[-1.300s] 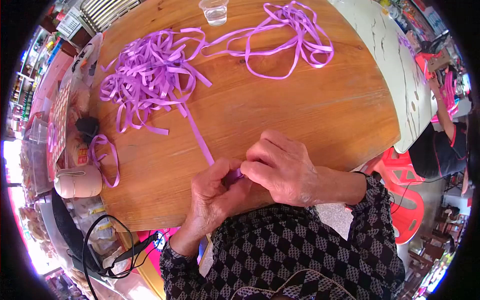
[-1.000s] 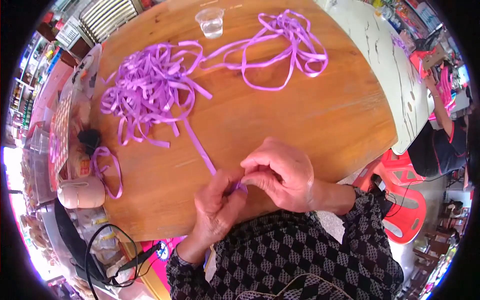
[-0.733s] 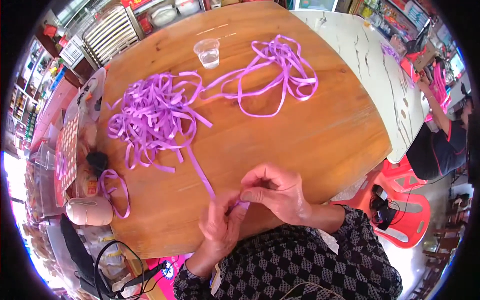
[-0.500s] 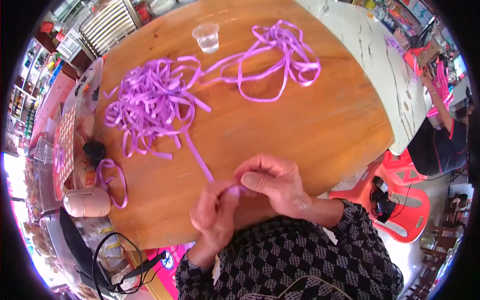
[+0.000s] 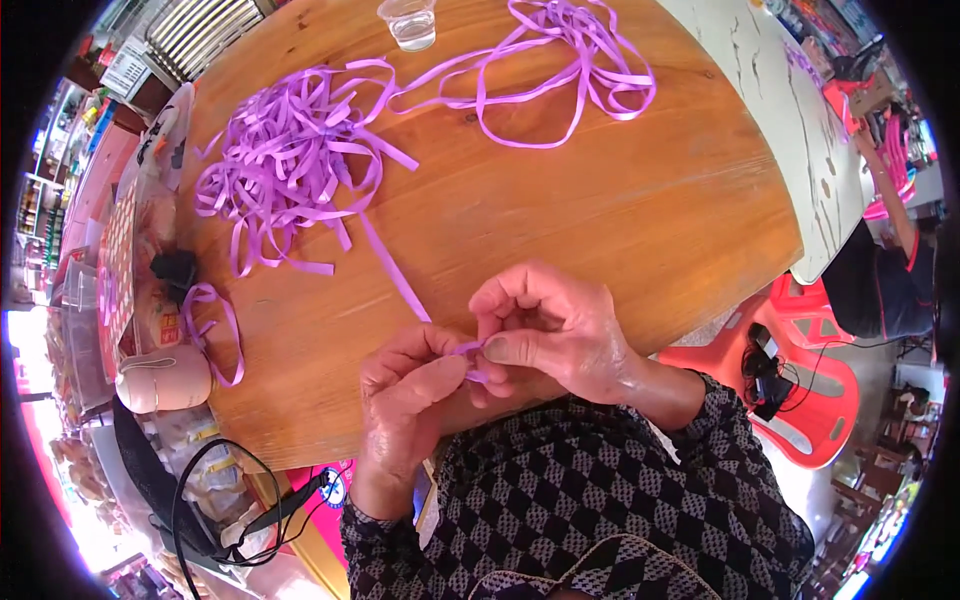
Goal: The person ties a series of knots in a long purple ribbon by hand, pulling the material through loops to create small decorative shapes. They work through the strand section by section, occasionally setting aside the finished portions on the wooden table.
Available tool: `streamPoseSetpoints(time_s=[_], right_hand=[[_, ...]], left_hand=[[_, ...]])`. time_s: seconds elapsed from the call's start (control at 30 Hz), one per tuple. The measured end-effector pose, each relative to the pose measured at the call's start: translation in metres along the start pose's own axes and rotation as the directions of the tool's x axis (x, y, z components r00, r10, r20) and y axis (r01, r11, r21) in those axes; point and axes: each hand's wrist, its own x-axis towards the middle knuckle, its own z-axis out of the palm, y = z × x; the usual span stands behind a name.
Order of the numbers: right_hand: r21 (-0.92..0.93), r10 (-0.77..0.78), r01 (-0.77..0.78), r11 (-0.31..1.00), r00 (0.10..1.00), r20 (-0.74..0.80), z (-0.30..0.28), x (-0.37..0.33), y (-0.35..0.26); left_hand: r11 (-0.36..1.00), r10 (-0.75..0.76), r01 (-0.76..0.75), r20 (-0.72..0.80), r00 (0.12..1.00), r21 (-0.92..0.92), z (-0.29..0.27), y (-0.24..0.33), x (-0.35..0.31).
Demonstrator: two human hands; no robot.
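Between my two hands, close to the table's near edge, a purple ribbon (image 5: 393, 272) is pinched. It runs from the tangled pile of purple ribbon (image 5: 290, 155) on the left down to my fingers. My left hand (image 5: 412, 385) grips it between thumb and fingers. My right hand (image 5: 560, 335) pinches the same ribbon, thumb against fingertip, right beside the left fingertips. A small bend of ribbon shows between the hands; its exact end is hidden by the fingers. Farther right lies a looser bundle of purple ribbon (image 5: 580, 60), with strands reaching toward the pile.
A clear plastic cup (image 5: 410, 25) stands at the table's far side. A pink lidded container (image 5: 165, 380), a ribbon loop (image 5: 215, 335) and black cables (image 5: 215, 500) are at the left. Red plastic chairs (image 5: 800, 390) stand right; a person (image 5: 885, 270) works beyond the white marbled table (image 5: 765, 120).
The view has tilted, so the table things sit higher in the picture. My hands have come closer together, and the left fingers have turned, bending the ribbon between the fingertips.
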Motion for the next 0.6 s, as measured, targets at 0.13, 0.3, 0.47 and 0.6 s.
streamPoseSetpoints(time_s=[0.13,0.3,0.47,0.6], right_hand=[[-0.203,-0.174,0.177,0.963,0.984,0.031,0.000,-0.002,0.004],[-0.495,-0.398,0.394,0.774,0.911,0.102,-0.005,0.000,0.009],[-0.461,-0.398,0.365,0.809,0.917,0.028,-0.001,0.001,0.009],[-0.532,-0.422,0.391,0.751,0.904,0.068,-0.004,0.001,0.009]], left_hand=[[1.000,-0.011,0.012,-0.084,0.996,0.010,0.007,0.000,0.000],[1.000,0.012,-0.010,-0.151,0.988,0.015,0.007,-0.002,0.003],[0.994,0.065,-0.046,-0.192,0.979,0.099,0.014,-0.002,0.001],[0.988,0.098,-0.068,-0.219,0.971,0.141,0.018,-0.003,0.003]])
